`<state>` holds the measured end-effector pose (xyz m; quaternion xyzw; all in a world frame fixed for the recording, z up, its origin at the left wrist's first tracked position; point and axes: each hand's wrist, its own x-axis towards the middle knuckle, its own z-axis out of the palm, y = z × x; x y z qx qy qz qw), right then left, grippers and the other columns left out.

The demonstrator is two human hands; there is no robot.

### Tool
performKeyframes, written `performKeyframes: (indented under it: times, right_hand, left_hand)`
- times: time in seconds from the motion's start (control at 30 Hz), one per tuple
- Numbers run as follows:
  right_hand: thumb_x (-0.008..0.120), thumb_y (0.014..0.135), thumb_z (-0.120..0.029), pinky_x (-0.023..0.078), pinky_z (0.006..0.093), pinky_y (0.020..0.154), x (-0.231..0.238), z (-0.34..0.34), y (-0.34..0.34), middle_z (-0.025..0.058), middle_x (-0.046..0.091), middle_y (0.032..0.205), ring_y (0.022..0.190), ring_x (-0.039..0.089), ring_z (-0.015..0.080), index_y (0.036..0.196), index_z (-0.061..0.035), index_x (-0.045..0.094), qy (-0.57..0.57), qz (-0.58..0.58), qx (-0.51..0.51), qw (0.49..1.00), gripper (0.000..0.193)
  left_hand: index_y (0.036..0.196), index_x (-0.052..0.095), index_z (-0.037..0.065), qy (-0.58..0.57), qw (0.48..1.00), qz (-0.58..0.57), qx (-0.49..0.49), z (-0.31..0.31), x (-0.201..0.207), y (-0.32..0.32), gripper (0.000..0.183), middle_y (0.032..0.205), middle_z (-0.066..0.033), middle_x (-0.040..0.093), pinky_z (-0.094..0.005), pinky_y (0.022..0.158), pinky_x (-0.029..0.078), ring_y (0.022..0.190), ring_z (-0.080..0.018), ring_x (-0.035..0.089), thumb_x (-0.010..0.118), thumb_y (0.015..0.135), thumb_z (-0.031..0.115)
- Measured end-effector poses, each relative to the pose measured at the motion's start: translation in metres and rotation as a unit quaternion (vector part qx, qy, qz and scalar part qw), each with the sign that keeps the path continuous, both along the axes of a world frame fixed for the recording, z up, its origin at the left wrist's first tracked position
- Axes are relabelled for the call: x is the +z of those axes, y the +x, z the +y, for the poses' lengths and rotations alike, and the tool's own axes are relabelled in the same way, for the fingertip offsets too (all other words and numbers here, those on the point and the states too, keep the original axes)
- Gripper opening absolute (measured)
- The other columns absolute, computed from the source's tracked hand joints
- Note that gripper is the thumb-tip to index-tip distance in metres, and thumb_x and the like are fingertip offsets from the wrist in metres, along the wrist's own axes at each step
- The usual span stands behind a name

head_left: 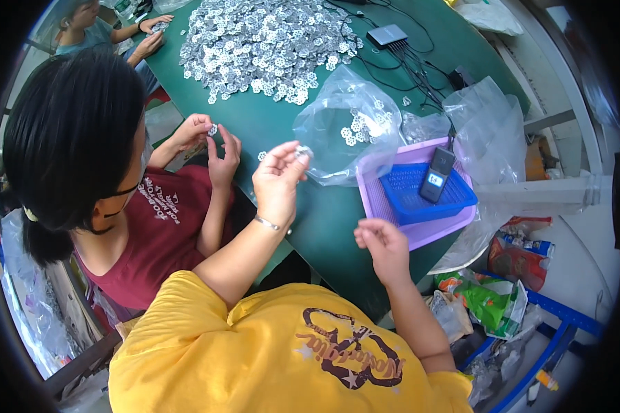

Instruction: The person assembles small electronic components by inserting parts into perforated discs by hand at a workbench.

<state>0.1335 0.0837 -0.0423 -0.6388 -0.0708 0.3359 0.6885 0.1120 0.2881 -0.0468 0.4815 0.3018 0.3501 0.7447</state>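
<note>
My left hand [277, 184] is raised over the near edge of the green table, left of a clear plastic bag. Its thumb and fingertips pinch a small flower-shaped metal piece [303, 151]. My right hand [386, 249] hovers beside the purple tray's near-left corner. Its fingers are curled in with the thumb against them, and whatever they may hold is hidden. The open clear bag [317, 117] lies on the table, with several of the same white-grey pieces [357, 129] in it. One more loose piece [262, 156] rests just left of my left hand.
A large heap of such pieces [269, 45] covers the far table. The purple tray [420, 237] holds a blue basket [410, 213] with a black handheld device [437, 175]. Cables run from a grey box [386, 36]. A co-worker [145, 227] at left handles a piece; another person sits beyond.
</note>
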Motion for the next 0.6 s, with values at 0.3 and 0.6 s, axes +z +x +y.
performKeyframes:
  times: [0.3,0.6]
  right_hand:
    - [0.053,0.078,0.002,0.044,0.0208,0.068,0.023,0.042,0.017,0.0062,0.057,0.088,0.076,0.055,0.0102,0.099,0.0019,0.054,0.025,-0.184,0.018,0.982,0.021]
    - [0.051,0.081,0.003,0.044,0.02,0.07,0.032,0.035,0.011,0.0055,0.057,0.089,0.079,0.055,0.0082,0.099,0.0043,0.054,0.063,-0.045,0.027,0.997,0.019]
  left_hand:
    - [0.104,0.05,-0.006,-0.164,0.957,0.012,-0.239,-0.039,0.035,-0.042,0.024,0.088,-0.0146,0.059,-0.0269,0.068,0.051,0.076,-0.0194,0.061,0.051,0.081,-0.001]
    - [0.105,0.05,-0.007,-0.118,0.954,0.01,-0.274,-0.042,0.037,-0.05,0.024,0.091,-0.0163,0.059,-0.0273,0.07,0.052,0.08,-0.0213,0.062,0.051,0.081,-0.001]
